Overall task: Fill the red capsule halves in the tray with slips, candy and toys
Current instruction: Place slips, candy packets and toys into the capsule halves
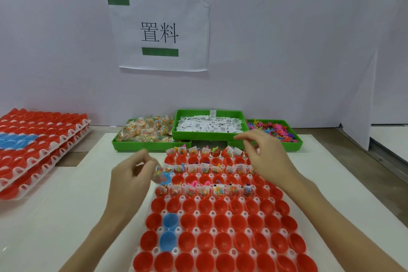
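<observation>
A white tray point(195, 230) of red capsule halves point(221, 240) lies in front of me. Three of its far rows hold slips, candy and toys; the rows between and all the near rows are empty. My left hand point(130, 178) hovers at the tray's far left edge and pinches a small clear candy packet point(160, 172) just above a blue half point(166, 178). My right hand point(266, 158) hangs over the tray's far right corner with loosely curled fingers, and I see nothing in it.
Three green bins stand behind the tray: candy packets point(145, 132), white slips point(209, 126), coloured toys point(273, 130). Stacked trays of red halves point(33, 150) sit at the left. Two more blue halves point(169, 219) sit among the near left rows. A paper sign point(159, 33) hangs on the wall.
</observation>
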The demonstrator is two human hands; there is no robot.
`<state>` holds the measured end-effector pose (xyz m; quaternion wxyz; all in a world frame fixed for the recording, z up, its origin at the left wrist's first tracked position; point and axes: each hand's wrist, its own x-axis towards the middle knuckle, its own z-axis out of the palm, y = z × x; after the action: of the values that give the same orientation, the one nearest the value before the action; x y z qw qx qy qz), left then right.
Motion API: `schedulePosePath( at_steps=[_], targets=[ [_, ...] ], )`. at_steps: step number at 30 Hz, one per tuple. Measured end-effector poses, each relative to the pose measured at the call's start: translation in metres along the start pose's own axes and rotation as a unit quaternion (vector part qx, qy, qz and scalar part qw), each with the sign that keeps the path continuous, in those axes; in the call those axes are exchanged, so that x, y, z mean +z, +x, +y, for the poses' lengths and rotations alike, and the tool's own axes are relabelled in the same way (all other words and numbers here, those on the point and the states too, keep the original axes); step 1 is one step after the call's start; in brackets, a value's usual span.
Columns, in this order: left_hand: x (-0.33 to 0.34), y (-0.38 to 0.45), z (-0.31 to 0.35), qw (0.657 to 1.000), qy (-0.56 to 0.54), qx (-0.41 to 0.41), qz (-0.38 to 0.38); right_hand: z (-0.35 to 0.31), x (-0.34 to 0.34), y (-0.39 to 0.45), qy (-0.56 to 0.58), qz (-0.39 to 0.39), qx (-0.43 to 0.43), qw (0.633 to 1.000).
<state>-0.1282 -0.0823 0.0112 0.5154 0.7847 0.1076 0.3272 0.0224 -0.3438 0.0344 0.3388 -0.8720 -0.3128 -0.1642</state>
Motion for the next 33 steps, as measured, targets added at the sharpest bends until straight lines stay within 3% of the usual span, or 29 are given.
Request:
schedulePosePath(
  at_steps=[4,9,16,23,29,33],
  targets=[
    [0.008,-0.016,-0.006,0.998,-0.033,-0.016,-0.045,0.016,0.02,0.06,-0.085,-0.077,0.037,0.993],
    [0.01,-0.018,-0.007,0.997,-0.011,0.038,-0.065,0.036,0.036,0.105,-0.159,-0.165,0.081,0.97],
    [0.001,-0.013,-0.001,0.997,-0.058,0.044,-0.012,0.041,0.043,0.126,-0.143,-0.168,0.136,0.966],
    [0.0,-0.016,0.006,0.989,-0.145,-0.005,-0.016,0.043,0.045,0.121,-0.055,-0.106,0.164,0.979],
    [-0.001,-0.018,0.011,0.992,-0.124,0.019,-0.03,0.042,0.033,0.102,0.024,0.066,0.157,0.985],
    [0.0,-0.02,0.013,0.99,-0.127,-0.002,-0.055,0.031,0.022,0.075,0.066,0.123,0.129,0.982]
  ],
)
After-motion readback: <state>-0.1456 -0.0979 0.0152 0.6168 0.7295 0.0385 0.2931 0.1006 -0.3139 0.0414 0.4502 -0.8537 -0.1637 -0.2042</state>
